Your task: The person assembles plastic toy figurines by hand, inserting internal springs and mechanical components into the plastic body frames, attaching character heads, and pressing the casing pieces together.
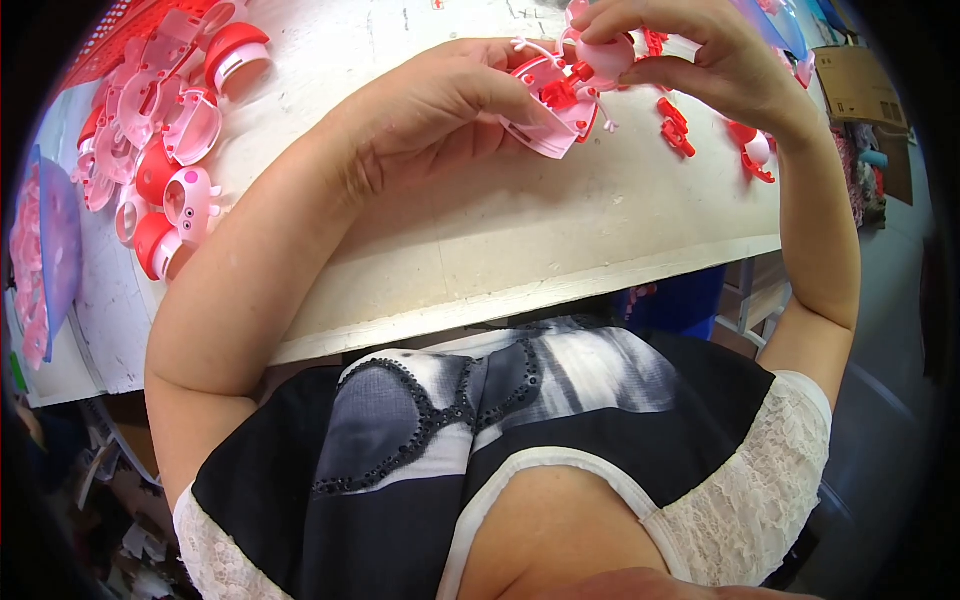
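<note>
Near the top middle of the head view, my left hand (450,105) grips a pink plastic toy shell (545,128), its thumb lying across it. Inside that shell sits a red plastic piece (560,93), and thin pink toy arms stick out at its sides. My right hand (715,60) is closed with finger and thumb around a rounded pink toy part (605,62), held against the upper side of the shell. Whether the two parts are joined I cannot tell. Small red plastic pieces (676,128) lie on the white table just below my right hand.
A heap of pink and red toy shells (150,110) covers the table's left side, beside a red basket (105,38). A blue bag of pink parts (62,235) is at the far left. The table's front edge (520,285) runs before me; a cardboard box (860,85) stands right.
</note>
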`<state>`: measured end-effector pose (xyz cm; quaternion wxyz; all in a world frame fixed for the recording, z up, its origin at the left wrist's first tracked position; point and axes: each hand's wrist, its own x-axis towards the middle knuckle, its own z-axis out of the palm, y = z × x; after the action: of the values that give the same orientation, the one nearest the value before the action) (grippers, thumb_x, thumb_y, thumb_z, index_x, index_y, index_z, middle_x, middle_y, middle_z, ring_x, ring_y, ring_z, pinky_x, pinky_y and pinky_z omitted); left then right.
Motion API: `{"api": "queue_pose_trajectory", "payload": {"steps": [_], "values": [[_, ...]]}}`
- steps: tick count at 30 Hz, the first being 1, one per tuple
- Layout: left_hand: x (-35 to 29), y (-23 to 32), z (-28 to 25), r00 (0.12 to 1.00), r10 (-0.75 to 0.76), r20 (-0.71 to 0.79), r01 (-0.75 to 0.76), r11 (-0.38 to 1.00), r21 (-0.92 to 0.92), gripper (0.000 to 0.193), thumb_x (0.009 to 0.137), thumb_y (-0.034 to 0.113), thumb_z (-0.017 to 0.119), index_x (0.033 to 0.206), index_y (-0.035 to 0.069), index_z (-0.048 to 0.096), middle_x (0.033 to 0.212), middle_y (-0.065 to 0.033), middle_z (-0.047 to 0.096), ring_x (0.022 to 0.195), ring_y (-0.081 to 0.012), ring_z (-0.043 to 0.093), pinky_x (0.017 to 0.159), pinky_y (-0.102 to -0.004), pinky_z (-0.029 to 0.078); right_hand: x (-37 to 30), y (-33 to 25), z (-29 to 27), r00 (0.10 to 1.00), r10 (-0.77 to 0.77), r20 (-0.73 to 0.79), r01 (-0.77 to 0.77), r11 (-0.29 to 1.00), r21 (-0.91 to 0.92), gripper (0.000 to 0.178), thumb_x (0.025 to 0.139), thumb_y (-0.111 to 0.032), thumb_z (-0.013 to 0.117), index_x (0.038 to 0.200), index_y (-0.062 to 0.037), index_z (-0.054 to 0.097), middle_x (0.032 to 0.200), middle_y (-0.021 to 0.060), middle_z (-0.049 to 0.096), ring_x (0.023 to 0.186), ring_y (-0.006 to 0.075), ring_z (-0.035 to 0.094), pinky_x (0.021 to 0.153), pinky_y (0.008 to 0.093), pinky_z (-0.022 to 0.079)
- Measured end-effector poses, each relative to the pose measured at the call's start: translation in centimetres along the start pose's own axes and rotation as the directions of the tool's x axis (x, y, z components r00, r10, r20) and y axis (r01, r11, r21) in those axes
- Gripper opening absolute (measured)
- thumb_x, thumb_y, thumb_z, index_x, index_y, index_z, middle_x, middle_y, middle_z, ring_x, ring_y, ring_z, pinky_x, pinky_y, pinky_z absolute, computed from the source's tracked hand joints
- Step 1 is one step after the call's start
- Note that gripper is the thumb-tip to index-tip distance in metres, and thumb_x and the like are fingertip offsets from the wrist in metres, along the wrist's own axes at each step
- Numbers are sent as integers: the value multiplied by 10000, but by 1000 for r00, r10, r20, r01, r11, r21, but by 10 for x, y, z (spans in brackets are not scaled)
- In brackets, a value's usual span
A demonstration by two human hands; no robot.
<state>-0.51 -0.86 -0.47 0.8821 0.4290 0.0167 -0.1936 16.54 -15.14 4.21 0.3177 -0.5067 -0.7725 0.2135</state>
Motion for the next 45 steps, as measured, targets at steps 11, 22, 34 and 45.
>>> {"api": "queue_pose_trajectory", "payload": {"steps": [11, 22, 34, 45], "values": [[1, -4, 2, 998, 21, -58, -22, 1000, -14, 455, 736, 31, 605, 1152, -43, 437, 1046, -121, 551, 960, -173, 561, 879, -338, 463, 13, -52, 0, 953, 300, 52, -242, 851, -465, 314, 676, 1, 699, 974, -35, 607, 977, 111, 621, 910, 251, 591, 779, 312, 494], [3, -7, 5, 999, 22, -30, -22, 1000, -17, 460, 775, 25, 553, 1205, -27, 399, 1088, -123, 547, 986, -187, 560, 896, -379, 458, 12, -56, -7, 940, 335, 58, -295, 889, -350, 252, 707, -73, 695, 932, -17, 596, 947, 125, 604, 868, 240, 597, 732, 299, 493], [3, -5, 9, 999, 14, -29, -14, 1000, -3, 586, 770, 10, 563, 1303, 0, 319, 1119, -122, 513, 980, -182, 546, 893, -381, 462, 13, -50, -11, 942, 327, 77, -275, 881, -386, 287, 690, -56, 706, 940, 2, 578, 851, 110, 583, 740, 201, 583, 642, 264, 491], [4, -8, 7, 999, 21, -49, -20, 1000, 25, 521, 785, 15, 553, 1260, -24, 342, 1122, -134, 505, 1009, -192, 536, 917, -389, 446, 16, -51, -14, 936, 343, 78, -301, 896, -326, 272, 685, -51, 707, 924, 5, 590, 824, 93, 595, 732, 174, 580, 640, 255, 493]]}}
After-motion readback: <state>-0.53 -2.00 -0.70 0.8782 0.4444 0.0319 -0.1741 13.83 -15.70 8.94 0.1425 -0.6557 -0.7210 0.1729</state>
